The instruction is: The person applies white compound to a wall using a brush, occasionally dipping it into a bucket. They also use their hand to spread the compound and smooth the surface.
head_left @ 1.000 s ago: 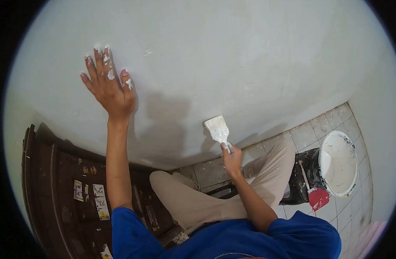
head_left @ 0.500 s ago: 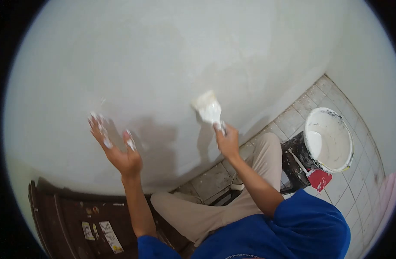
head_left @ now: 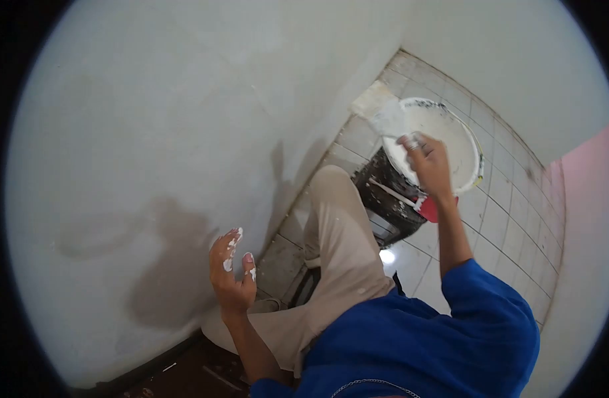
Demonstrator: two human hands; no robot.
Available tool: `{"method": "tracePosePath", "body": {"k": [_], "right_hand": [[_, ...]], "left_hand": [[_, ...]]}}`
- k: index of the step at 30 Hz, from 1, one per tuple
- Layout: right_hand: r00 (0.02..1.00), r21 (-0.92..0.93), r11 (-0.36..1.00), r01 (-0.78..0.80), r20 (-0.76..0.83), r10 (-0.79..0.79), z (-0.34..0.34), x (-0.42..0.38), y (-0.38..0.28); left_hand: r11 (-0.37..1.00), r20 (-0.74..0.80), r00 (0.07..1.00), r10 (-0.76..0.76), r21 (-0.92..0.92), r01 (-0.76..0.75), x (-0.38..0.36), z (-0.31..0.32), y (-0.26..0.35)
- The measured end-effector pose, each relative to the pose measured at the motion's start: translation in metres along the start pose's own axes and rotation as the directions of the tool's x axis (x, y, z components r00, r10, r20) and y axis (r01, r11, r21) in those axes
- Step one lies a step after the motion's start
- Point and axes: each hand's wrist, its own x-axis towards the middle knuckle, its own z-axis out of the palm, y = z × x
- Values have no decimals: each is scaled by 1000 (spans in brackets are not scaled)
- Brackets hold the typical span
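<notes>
My right hand grips a wide paintbrush by its handle, over the near left rim of a paint bucket. Pale bristles point up and left, away from the bucket's opening. White paint coats the brush and the inside of the bucket. My left hand is raised near the wall, fingers apart and holding nothing. White paint is smeared on its fingertips and thumb. Whether that hand touches the wall is hard to tell, but it looks apart from it.
The bucket stands on a dark, paint-spotted stool. A red scraper-like tool with a pale handle hangs at the bucket's side. Tiled floor runs to the corner. A dark brown wooden surface lies at lower left.
My right hand has carried the paintbrush from in front of the wall rightward to the bucket. My left hand has drawn back from the wall. The view has turned right.
</notes>
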Motion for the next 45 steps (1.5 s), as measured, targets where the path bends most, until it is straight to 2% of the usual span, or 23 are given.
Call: {"method": "tracePosePath", "body": {"k": [3, 6, 9, 12, 15, 20, 27, 30, 35, 39, 41, 43, 44, 45], "right_hand": [[998, -242, 968, -66, -2, 68, -51, 8, 18], [996, -586, 809, 37, 86, 17, -84, 19, 32], [968, -700, 714, 2, 181, 175, -98, 29, 61], [912, -849, 528, 26, 237, 335, -93, 39, 92], [796, -886, 460, 49, 313, 518, -78, 52, 89], [719, -881, 444, 164, 416, 558, -55, 70, 133], [612, -874, 445, 195, 463, 641, -51, 79, 155], [670, -842, 512, 170, 480, 567, -63, 78, 161], [786, -851, 512, 118, 395, 475, -98, 61, 116], [913, -847, 528, 66, 264, 310, -117, 19, 103], [936, -823, 568, 2, 202, 290, -123, 0, 101], [938, -783, 598, -169, 59, 342, -127, -16, 108], [911, -799, 570, -192, 71, 407, -133, -19, 106], [934, -803, 552, -226, -18, 356, -135, -28, 121]], "left_hand": [[1000, 97, 995, 15, -23, -13, 11, 23, 13], [995, 184, 979, 86, -73, -73, 26, 52, 28], [985, 307, 941, 143, -134, -106, 43, 87, 54], [969, 432, 873, 226, -188, -158, 55, 123, 73], [959, 532, 802, 274, -218, -183, 65, 157, 100], [940, 644, 686, 340, -220, -260, 67, 202, 117], [934, 693, 630, 351, -211, -288, 66, 239, 108], [940, 722, 608, 330, -194, -280, 66, 243, 109], [943, 737, 597, 318, -184, -276, 65, 249, 107], [940, 698, 631, 339, -280, -195, 63, 253, 101], [928, 653, 670, 354, -332, -166, 61, 255, 96], [932, 701, 616, 359, -231, -280, 63, 251, 99], [924, 719, 589, 369, -218, -313, 67, 244, 98], [927, 758, 548, 354, -205, -314, 72, 237, 96]]}}
